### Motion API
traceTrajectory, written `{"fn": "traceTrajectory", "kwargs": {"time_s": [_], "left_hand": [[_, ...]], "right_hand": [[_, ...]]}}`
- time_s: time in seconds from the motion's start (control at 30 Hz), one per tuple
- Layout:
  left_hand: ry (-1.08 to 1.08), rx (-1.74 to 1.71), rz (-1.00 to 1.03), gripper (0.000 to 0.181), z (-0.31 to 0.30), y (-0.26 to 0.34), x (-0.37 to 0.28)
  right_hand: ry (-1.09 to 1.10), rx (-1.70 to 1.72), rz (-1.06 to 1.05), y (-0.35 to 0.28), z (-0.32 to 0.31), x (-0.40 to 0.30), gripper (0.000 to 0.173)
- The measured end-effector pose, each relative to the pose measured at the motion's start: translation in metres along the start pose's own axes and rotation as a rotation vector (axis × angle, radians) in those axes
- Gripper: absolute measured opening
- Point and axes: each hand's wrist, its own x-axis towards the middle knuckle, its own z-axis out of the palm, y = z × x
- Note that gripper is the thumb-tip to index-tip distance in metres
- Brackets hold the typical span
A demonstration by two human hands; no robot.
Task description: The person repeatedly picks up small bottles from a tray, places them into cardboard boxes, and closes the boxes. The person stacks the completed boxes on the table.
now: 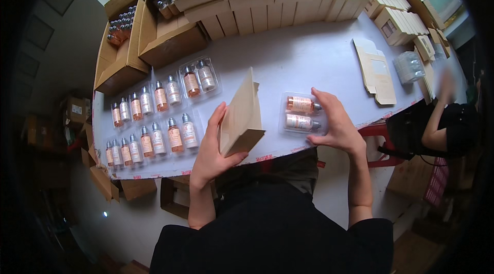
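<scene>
My left hand (214, 150) holds a cream cardboard box (240, 114), tilted upright above the table's near edge. To its right, a clear plastic tray (283, 129) lies on the table with an amber bottle (300, 104) and a white bottle (299, 122) side by side in it. My right hand (337, 125) is spread around the tray's right side, thumb and fingers apart at its corners; whether it touches the tray I cannot tell. Left of the box, more clear trays with pairs of amber and white bottles (190, 131) stand in two rows.
Open brown cartons (171, 44), with bottles inside, stand at the back left. Cream boxes (278, 15) are stacked along the back. A flattened box (376, 73) and stacked clear trays (410, 66) lie to the right. Another person's hand (446, 85) is at the far right.
</scene>
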Motion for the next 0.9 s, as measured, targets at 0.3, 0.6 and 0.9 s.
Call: {"fn": "traceTrajectory", "kwargs": {"time_s": [0.3,0.6,0.9], "left_hand": [[0.013,0.131,0.029,0.104,0.003,-0.005,0.0],[-0.036,0.444,0.171,0.103,0.009,0.0,0.006],[-0.126,0.596,0.202,0.1,0.012,0.003,0.013]], "right_hand": [[0.151,0.188,0.049,0.0,0.012,-0.006,0.099],[0.148,0.341,0.022,-0.019,0.001,-0.01,0.105],[0.124,0.385,0.049,-0.01,-0.001,-0.021,0.104]]}}
